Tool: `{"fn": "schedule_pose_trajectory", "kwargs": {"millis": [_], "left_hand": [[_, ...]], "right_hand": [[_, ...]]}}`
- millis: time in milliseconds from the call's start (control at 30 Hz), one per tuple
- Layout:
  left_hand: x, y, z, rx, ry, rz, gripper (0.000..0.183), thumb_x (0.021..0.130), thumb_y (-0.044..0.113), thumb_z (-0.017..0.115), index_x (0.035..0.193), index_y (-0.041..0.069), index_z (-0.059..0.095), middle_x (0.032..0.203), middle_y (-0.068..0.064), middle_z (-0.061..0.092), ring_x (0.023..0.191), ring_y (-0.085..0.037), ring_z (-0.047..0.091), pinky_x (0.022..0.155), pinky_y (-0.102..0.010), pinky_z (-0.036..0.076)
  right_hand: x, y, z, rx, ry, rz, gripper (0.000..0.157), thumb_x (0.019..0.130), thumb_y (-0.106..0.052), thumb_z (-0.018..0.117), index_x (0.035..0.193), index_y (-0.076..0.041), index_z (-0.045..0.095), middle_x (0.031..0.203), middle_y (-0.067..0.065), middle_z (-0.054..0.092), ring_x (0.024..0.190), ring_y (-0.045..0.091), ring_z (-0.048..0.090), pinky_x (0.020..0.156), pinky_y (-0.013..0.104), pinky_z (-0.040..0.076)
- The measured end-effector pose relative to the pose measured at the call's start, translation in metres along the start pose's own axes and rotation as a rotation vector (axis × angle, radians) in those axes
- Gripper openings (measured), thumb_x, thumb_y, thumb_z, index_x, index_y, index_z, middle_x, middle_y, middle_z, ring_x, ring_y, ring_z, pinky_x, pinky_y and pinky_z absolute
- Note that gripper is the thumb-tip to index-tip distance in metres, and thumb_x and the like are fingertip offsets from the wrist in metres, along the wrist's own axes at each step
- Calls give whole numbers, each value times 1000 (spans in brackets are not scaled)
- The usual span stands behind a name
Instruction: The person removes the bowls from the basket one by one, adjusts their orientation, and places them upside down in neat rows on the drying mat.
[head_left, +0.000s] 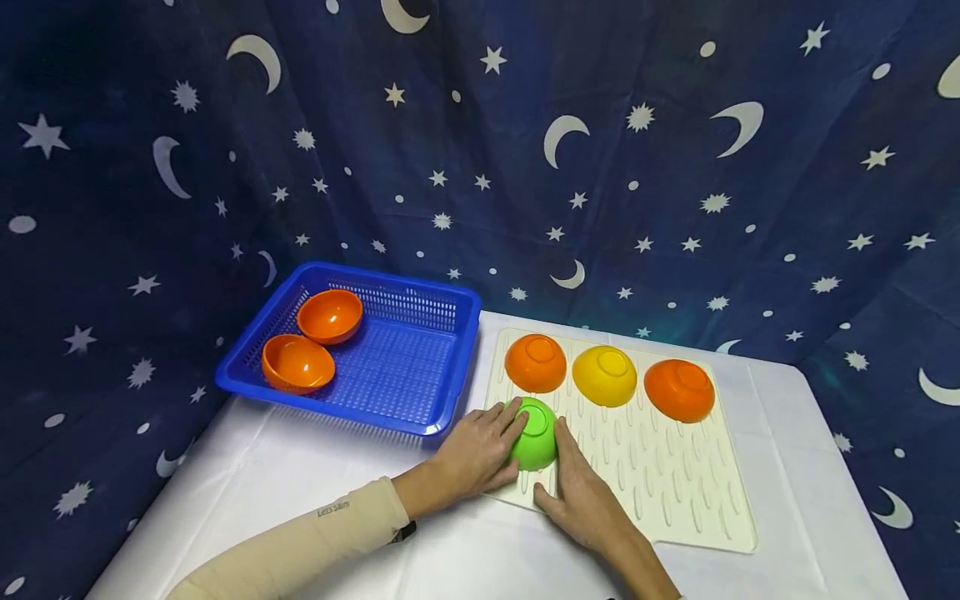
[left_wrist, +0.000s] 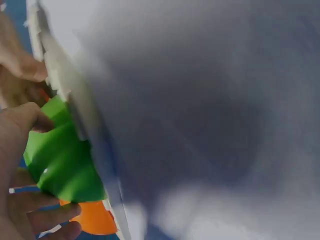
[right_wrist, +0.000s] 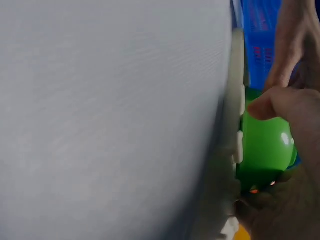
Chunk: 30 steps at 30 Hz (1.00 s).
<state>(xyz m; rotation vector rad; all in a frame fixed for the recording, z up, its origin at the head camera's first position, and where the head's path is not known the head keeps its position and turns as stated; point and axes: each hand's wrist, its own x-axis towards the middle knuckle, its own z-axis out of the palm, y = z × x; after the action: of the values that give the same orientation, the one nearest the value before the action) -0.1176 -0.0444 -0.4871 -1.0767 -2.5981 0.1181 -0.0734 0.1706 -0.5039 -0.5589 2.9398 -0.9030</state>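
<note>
A green bowl (head_left: 534,437) lies upside down on the near left part of a cream ridged mat (head_left: 675,492). My left hand (head_left: 476,454) holds it from the left, fingers over its side and base, thumb near its front edge. On the bowl's right side, my right hand (head_left: 585,500) touches it with extended fingers, its thumb spread apart in front. Both wrist views show the green bowl (left_wrist: 65,155) between the hands. Behind it on the mat, an orange bowl (head_left: 536,364), a yellow bowl (head_left: 604,377) and another orange bowl (head_left: 679,392) stand base up in a row.
Left of the mat, a blue plastic basket (head_left: 450,367) holds two orange bowls, one farther back (head_left: 330,317) and one nearer (head_left: 298,364), with their openings facing up. A white cloth (head_left: 300,467) covers the table. Dark blue curtains (head_left: 480,150) with moons and stars hang behind and beside it.
</note>
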Motion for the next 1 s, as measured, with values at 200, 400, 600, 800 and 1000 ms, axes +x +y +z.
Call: {"fn": "schedule_pose_trajectory", "kwargs": {"millis": [200, 400, 600, 800, 1000], "left_hand": [[-1, 2, -1, -128, -76, -68, 73, 95, 45, 59, 154, 4, 42, 161, -16, 34, 137, -31, 47, 104, -42, 46], [-8, 5, -2, -225, -25, -141, 79, 92, 42, 64, 156, 3, 36, 163, -22, 25, 141, -33, 40, 109, -42, 41], [-15, 4, -16, -200, 58, -119, 84, 91, 41, 65, 155, -3, 34, 160, -20, 34, 141, -30, 41, 113, -44, 35], [-23, 3, -41, -120, 115, -75, 81, 91, 44, 63, 153, -2, 38, 156, -19, 40, 142, -31, 40, 114, -46, 33], [-29, -8, -56, -126, 154, -70, 77, 90, 43, 64, 149, -2, 44, 155, -19, 41, 141, -32, 40, 111, -47, 36]], "right_hand": [[0, 9, -6, 174, -5, 59, 90, 95, -24, 70, 162, -3, 13, 167, 17, 15, 151, 33, 20, 117, 54, 22], [-7, 19, -14, 231, 45, 78, 80, 98, -21, 68, 162, -8, 22, 164, 16, 26, 148, 37, 26, 115, 59, 24], [-22, 37, -26, 200, 116, 85, 68, 98, -16, 67, 156, -6, 34, 161, 16, 30, 147, 39, 26, 113, 64, 24], [-35, 53, -34, 72, 149, 54, 53, 101, -17, 64, 148, -1, 46, 159, 15, 36, 147, 40, 25, 113, 64, 24], [-49, 74, -54, -49, 192, 43, 44, 104, -5, 50, 147, 5, 46, 156, 21, 39, 145, 45, 27, 117, 58, 18]]}}
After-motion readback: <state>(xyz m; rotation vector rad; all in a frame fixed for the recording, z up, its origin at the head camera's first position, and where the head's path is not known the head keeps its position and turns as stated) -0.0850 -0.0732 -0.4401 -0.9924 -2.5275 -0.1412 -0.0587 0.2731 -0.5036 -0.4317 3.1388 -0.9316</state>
